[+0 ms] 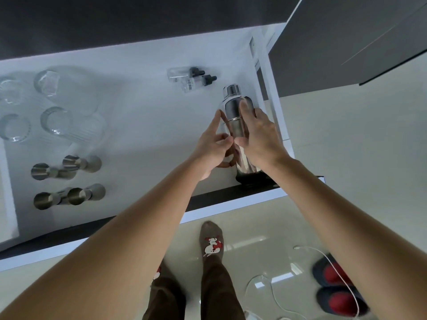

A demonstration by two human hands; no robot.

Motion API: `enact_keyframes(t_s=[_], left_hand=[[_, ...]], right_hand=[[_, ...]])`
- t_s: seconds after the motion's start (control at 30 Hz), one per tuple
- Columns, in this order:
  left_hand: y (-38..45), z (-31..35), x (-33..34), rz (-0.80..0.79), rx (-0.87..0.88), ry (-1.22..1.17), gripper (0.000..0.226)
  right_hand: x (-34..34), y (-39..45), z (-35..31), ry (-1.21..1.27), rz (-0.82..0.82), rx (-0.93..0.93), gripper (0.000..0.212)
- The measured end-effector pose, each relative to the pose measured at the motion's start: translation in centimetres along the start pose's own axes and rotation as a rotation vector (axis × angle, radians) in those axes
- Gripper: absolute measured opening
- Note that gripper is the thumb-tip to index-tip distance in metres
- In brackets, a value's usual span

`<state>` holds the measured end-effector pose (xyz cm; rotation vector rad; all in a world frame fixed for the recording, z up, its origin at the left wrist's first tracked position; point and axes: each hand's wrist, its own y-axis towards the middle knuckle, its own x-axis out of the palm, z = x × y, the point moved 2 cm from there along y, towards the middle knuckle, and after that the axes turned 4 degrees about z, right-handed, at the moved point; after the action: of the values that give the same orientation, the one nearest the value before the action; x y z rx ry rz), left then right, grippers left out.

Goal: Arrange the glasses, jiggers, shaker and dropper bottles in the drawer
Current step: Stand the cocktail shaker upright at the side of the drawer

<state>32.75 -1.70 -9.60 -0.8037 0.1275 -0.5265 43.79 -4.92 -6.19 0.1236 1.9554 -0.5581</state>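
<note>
A steel shaker (pixel 234 112) stands upright in the right front corner of the open white drawer (pixel 143 107). My left hand (pixel 213 144) and my right hand (pixel 260 135) both grip its body from either side. Two clear dropper bottles (pixel 189 77) with black caps lie side by side just behind the shaker. Several clear glasses (pixel 55 121) stand at the drawer's left rear. Several steel jiggers (pixel 67 179) stand in front of the glasses, at the left front.
The drawer's front edge (pixel 208 209) runs across below my forearms, its right side rail (pixel 272 88) close to the shaker. My socked foot (pixel 211 241) is on the tiled floor. Slippers (pixel 335 287) and a white cable (pixel 323 255) lie at lower right.
</note>
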Motion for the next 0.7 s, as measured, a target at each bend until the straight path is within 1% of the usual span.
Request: enact_keyframes(t_s=[0.23, 0.3, 0.33, 0.37, 0.43, 0.5, 0.53, 0.6, 0.63, 0.7], left_hand=[[0.3, -0.1, 0.0, 0.005, -0.003, -0.046, 0.073], [0.3, -0.2, -0.2, 0.018, 0.015, -0.007, 0.07], [0.4, -0.1, -0.5, 0.046, 0.049, 0.06, 0.066], [0.6, 0.1, -0.9, 0.098, 0.1, 0.16, 0.062], [1.4, 0.7, -2.3, 0.23, 0.209, 0.384, 0.054], [2.7, 1.6, -4.4, 0.348, 0.303, 0.562, 0.052], [3.4, 2.3, -5.6, 0.394, 0.343, 0.642, 0.052], [5.0, 3.9, -7.7, 0.447, 0.416, 0.821, 0.055], [5.8, 4.8, -8.6, 0.437, 0.45, 0.915, 0.057], [7.4, 6.1, -9.8, 0.356, 0.498, 1.09, 0.063]], right_hand=[[0.3, 0.0, 1.5, 0.061, -0.03, 0.025, 0.08], [0.4, 0.0, 1.5, 0.061, -0.046, 0.046, 0.079], [0.1, 0.1, 1.2, 0.058, -0.018, 0.035, 0.076], [-0.2, 0.1, 0.7, 0.061, 0.043, -0.005, 0.071], [-0.9, 0.5, -0.6, 0.103, 0.203, -0.119, 0.055], [-1.4, 1.6, -2.4, 0.143, 0.279, -0.195, 0.045], [-1.4, 2.5, -3.3, 0.131, 0.277, -0.22, 0.043], [-1.1, 5.0, -5.1, 0.04, 0.22, -0.252, 0.045], [-0.7, 6.5, -5.9, -0.001, 0.175, -0.252, 0.046], [0.2, 9.2, -7.2, -0.068, 0.097, -0.241, 0.046]])
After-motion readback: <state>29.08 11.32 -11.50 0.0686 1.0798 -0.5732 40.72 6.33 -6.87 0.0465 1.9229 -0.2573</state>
